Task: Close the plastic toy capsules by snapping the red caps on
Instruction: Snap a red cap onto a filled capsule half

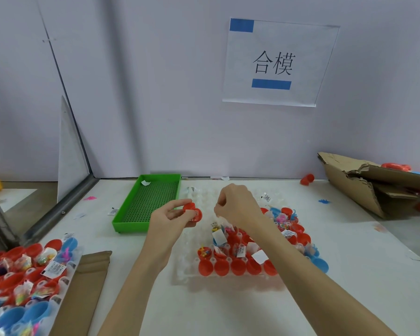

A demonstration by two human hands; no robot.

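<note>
Near left: a second tray of capsules (pixel 22 275) sits at the tabletop's near-left edge, red and blue shells packed with small bagged toys and barcode slips; a flat cardboard strip (pixel 87 287) lies just beside it.
Tabletop: white tabletop (pixel 155 306), with both forearms reaching across it from the near edge.
Clear tray: a clear plastic tray (pixel 187 270) in the middle holds rows of red capsule halves (pixel 238 265); farther back in it are more red halves, a few blue ones and small toy bags with paper slips.
Left hand: the left hand (pixel 167 221) is raised over the tray's far-left corner, fingers (pixel 177 206) curled around a red capsule (pixel 193 212), thumb and fingertips pinching it; a bit of paper shows at its seam.
Right hand: the right hand (pixel 238 207) hangs near the capsule but apart from it, fingers bent inward into a loose fist; whether they pinch something small I cannot tell.
Green tray: an empty-looking green tray (pixel 121 220) with a gridded floor lies beyond the left hand, one paper scrap in its far corner.
Far right: a torn cardboard box (pixel 349 180) with red pieces inside; a loose red cap (pixel 307 179) lies near it by the wall.
Wall: a paper sign (pixel 277 64) with two characters and blue tape.
</note>
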